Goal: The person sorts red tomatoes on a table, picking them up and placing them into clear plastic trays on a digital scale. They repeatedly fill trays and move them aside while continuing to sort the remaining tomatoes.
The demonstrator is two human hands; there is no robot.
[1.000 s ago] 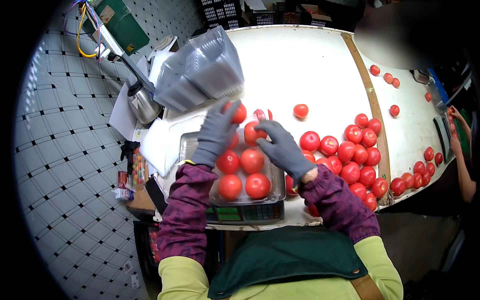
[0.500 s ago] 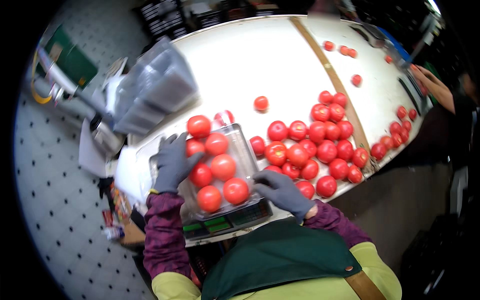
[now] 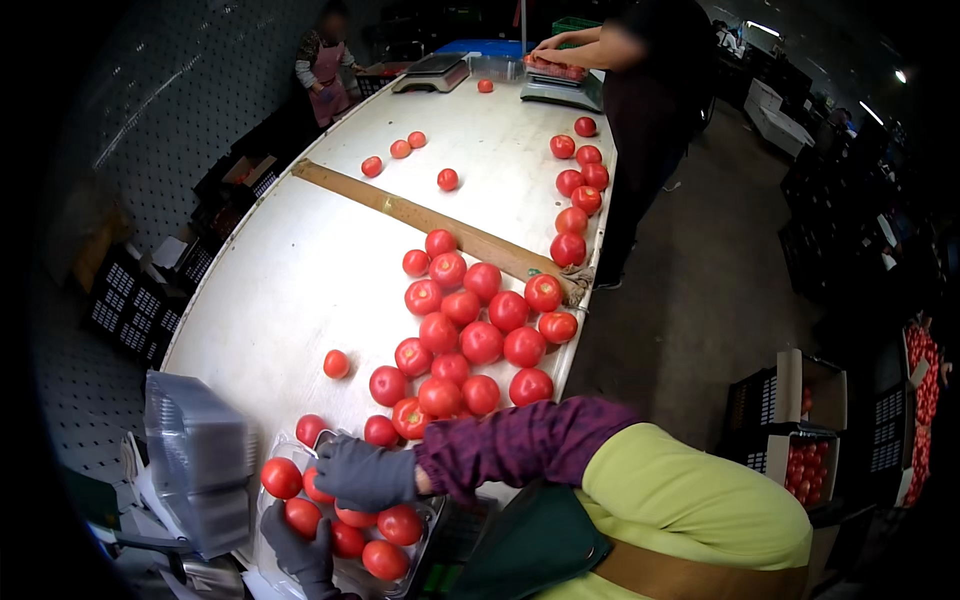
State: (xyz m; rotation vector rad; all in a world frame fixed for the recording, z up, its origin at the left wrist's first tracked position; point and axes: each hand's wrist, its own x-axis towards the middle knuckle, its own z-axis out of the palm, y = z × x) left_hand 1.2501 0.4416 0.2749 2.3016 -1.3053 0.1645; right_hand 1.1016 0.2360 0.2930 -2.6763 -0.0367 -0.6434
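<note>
In the head view, both of my hands wear grey gloves and work at a clear plastic tray [image 3: 428,515] loaded with several red tomatoes [image 3: 386,560]. My left hand [image 3: 296,548] is at the tray's left side, thumb and fingers curved round a tomato [image 3: 302,518]. Reaching across from the right, my right hand [image 3: 362,473] has its fingers closed down over another tomato [image 3: 314,487], which they partly cover. One more tomato [image 3: 282,478] sits at the tray's far left corner, just beyond both hands. The scale beneath the tray is mostly hidden.
Loose tomatoes [image 3: 482,342] cover the white table [image 3: 260,290] beyond the tray, up to a wooden strip [image 3: 400,210]. Nested clear trays [image 3: 200,460] stand at left. A co-worker [image 3: 650,60] handles a tomato tray at a far scale [image 3: 560,92]. Tomato crates [image 3: 808,470] stand at right.
My view has turned right and up toward the table's far end. My right hand has moved from the tray's right edge across onto a tomato. The left hand remains at the tray's left side.
</note>
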